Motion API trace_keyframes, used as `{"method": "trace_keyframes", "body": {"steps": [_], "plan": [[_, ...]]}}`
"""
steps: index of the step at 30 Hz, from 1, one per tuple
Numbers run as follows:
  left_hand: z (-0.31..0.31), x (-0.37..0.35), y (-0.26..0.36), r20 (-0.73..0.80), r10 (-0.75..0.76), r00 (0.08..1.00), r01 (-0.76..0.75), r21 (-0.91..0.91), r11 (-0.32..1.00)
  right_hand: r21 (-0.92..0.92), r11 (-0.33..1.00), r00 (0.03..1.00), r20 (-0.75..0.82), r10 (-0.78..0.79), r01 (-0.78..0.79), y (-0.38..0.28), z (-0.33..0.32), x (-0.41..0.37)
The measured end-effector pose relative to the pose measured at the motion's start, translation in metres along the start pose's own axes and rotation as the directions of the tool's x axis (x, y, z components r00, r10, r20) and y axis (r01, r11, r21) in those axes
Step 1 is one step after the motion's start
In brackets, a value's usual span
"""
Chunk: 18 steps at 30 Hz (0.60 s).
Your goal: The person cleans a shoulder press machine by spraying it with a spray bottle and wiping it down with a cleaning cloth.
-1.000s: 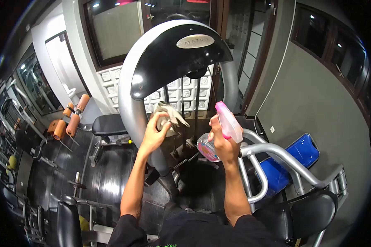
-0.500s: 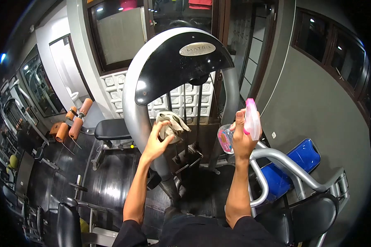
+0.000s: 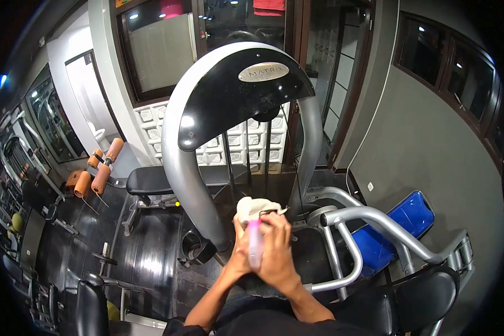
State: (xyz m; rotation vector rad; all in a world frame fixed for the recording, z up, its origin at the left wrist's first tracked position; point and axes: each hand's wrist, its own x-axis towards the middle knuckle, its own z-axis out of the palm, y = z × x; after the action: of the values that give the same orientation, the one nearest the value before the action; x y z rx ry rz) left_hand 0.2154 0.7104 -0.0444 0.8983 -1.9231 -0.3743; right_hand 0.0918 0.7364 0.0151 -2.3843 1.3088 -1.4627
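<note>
Both hands are together low in front of my body. My left hand [image 3: 240, 253] is closed around a crumpled pale cloth [image 3: 253, 207], which bulges out beyond the fingers. My right hand [image 3: 277, 259] grips a spray bottle [image 3: 255, 246] by its neck, its pink and clear spray head pointing toward the cloth. Most of the bottle's body is hidden behind the hands. Just past them stands a gym machine with a grey curved frame and a black top cover [image 3: 238, 101] marked MATRIX.
Silver handle bars [image 3: 369, 215] and a black pad [image 3: 425, 294] are at the right, with a blue padded board [image 3: 411, 215] behind. A black bench [image 3: 151, 178] and orange foam rollers [image 3: 99, 176] stand left. A black cup holder [image 3: 193, 246] sits by the frame.
My hands have come down and together from being spread apart. The spray bottle has moved left, up to the cloth, and the cloth has moved lower and slightly right.
</note>
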Motion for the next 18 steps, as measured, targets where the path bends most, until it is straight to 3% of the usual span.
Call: {"method": "trace_keyframes", "body": {"steps": [3, 5, 6, 7, 8, 9, 10, 11, 12, 14, 15, 17, 18], "plan": [[0.005, -0.022, 0.010, 0.023, -0.273, 0.962, 0.273, -0.161, 0.948, -0.099, 0.994, 0.990, 0.136, -0.026, 0.040, -0.006, -0.008, -0.010], [0.004, -0.035, 0.018, 0.058, -0.448, 0.892, 0.447, -0.256, 0.857, 0.212, 0.976, 0.934, 0.336, -0.122, 0.051, 0.004, -0.018, -0.006], [0.003, -0.039, 0.019, 0.078, -0.525, 0.848, 0.522, -0.299, 0.799, 0.317, 0.946, 0.951, 0.268, -0.156, 0.066, 0.023, -0.011, -0.010], [0.001, -0.041, 0.020, 0.100, -0.597, 0.796, 0.591, -0.340, 0.731, 0.503, 0.859, 0.979, 0.206, -0.011, -0.096, 0.037, 0.001, -0.020], [-0.001, -0.041, 0.019, 0.125, -0.663, 0.738, 0.653, -0.380, 0.655, 0.697, 0.706, 0.991, 0.122, 0.059, -0.127, 0.048, 0.014, -0.023], [-0.001, -0.041, 0.013, 0.121, -0.666, 0.736, 0.653, -0.382, 0.654, 0.851, 0.510, 0.987, 0.059, 0.148, -0.127, 0.058, 0.026, -0.024], [-0.001, -0.039, 0.002, 0.011, -0.418, 0.908, 0.395, -0.352, 0.849, 0.853, 0.493, 0.983, 0.111, 0.146, -0.169, 0.065, 0.032, -0.021], [-0.001, -0.035, -0.005, -0.080, -0.123, 0.989, 0.096, -0.287, 0.953, 0.843, 0.452, 0.956, 0.248, 0.154, -0.291, 0.063, 0.037, -0.022], [-0.008, -0.013, 0.013, -0.156, -0.111, 0.981, 0.070, -0.249, 0.966, 0.844, 0.395, 0.932, 0.318, 0.174, -0.362, 0.056, 0.038, -0.019], [-0.006, -0.017, 0.004, -0.099, -0.242, 0.965, 0.198, -0.328, 0.924, 0.861, 0.242, 0.881, 0.379, 0.282, -0.447, 0.059, 0.058, -0.022], [-0.007, -0.018, -0.001, -0.071, -0.290, 0.954, 0.248, -0.352, 0.902, 0.861, 0.246, 0.883, 0.374, 0.283, -0.444, 0.063, 0.067, -0.019], [-0.018, 0.000, 0.005, -0.192, -0.063, 0.979, 0.063, -0.007, 0.998, 0.847, -0.153, 0.700, 0.511, 0.499, -0.510, 0.070, 0.082, -0.013], [-0.017, 0.000, 0.000, -0.236, -0.051, 0.970, 0.046, -0.029, 0.999, 0.819, -0.392, 0.723, 0.562, 0.401, -0.419, 0.083, 0.094, -0.009]]}}
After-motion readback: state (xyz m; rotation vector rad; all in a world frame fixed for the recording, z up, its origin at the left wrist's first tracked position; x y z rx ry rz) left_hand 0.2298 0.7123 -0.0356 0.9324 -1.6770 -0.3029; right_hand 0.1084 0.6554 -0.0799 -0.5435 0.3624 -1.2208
